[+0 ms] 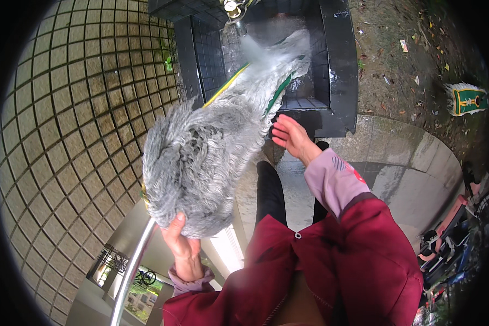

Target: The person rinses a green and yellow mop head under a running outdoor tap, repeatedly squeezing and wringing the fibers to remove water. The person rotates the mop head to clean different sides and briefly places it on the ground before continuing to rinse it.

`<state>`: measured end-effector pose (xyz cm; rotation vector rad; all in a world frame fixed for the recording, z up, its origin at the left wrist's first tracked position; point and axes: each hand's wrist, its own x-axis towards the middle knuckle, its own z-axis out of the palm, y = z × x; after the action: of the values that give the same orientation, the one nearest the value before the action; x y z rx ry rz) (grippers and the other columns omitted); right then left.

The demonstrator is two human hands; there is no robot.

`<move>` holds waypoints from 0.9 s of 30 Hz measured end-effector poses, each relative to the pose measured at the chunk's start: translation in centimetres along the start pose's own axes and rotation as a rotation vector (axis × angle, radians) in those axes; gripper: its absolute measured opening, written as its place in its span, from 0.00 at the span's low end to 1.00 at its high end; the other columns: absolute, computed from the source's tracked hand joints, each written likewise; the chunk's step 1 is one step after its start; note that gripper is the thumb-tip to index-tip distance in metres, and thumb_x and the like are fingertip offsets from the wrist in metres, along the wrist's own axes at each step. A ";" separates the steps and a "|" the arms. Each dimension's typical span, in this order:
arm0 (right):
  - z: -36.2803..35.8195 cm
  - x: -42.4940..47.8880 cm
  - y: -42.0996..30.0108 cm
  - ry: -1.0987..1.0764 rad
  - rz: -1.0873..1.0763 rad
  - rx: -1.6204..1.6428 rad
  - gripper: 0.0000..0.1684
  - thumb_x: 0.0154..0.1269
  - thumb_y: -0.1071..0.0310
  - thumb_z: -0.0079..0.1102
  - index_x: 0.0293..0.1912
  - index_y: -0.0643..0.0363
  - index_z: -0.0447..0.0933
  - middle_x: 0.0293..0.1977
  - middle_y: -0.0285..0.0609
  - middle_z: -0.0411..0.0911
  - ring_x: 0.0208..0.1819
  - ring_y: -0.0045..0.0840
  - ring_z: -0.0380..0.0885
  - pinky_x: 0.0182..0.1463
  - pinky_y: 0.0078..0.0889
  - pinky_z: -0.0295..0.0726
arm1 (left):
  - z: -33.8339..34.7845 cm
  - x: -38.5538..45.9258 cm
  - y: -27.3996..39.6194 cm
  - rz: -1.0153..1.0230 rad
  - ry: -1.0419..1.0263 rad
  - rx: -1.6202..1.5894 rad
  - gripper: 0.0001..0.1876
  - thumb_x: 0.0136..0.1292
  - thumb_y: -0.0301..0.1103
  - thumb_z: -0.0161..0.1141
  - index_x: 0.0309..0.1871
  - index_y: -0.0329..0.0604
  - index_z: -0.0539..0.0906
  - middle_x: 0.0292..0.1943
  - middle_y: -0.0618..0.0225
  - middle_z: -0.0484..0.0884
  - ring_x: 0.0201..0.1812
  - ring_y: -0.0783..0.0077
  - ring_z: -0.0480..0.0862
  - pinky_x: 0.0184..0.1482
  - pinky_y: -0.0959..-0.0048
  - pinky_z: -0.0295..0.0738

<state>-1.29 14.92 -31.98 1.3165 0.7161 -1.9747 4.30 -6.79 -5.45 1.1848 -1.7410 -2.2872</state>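
Note:
My left hand grips the near end of a wet grey string mop pad, thumb on top of the strands. Green and yellow binding runs along the pad's edges. Its far end hangs into a black-tiled sink basin, where a metal tap sprays water over it. My right hand is beside the pad's right edge, fingers loosely bent and holding nothing; whether it touches the strands is unclear. A metal pole slopes down from behind the pad near my left hand; its upper end is hidden.
Brown tiled wall rises on the left. To the right lies bare soil with scattered leaves and another mop pad, green-backed with yellow trim. Wet paving curves below it. Parked bicycles or scooters are at the lower right.

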 end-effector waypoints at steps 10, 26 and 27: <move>5.5 7.1 1.1 -0.009 0.054 0.162 0.26 0.61 0.57 0.53 0.53 0.65 0.65 0.46 0.48 0.73 0.46 0.39 0.74 0.50 0.50 0.73 | -5.8 -2.2 -4.8 -0.090 0.060 -0.058 0.28 0.48 0.19 0.57 0.56 0.33 0.65 0.51 0.57 0.72 0.52 0.61 0.72 0.58 0.65 0.61; 10.1 -2.6 14.1 -0.120 0.083 0.223 0.25 0.67 0.59 0.42 0.59 0.62 0.59 0.56 0.46 0.65 0.57 0.38 0.64 0.62 0.45 0.61 | -19.6 -7.5 3.2 -0.027 0.188 -0.009 0.39 0.38 0.22 0.59 0.60 0.35 0.60 0.55 0.53 0.67 0.56 0.53 0.68 0.59 0.58 0.60; 10.3 -3.1 14.4 -0.131 0.078 0.223 0.25 0.67 0.59 0.41 0.59 0.62 0.59 0.56 0.46 0.65 0.57 0.37 0.64 0.62 0.44 0.62 | -20.2 -7.9 3.4 -0.024 0.187 0.003 0.39 0.38 0.24 0.59 0.61 0.35 0.60 0.56 0.53 0.67 0.56 0.53 0.68 0.59 0.59 0.61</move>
<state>4.66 -1.25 -26.72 1.3062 0.3854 -2.1011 20.23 -20.92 0.04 1.3776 -1.6733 -2.1086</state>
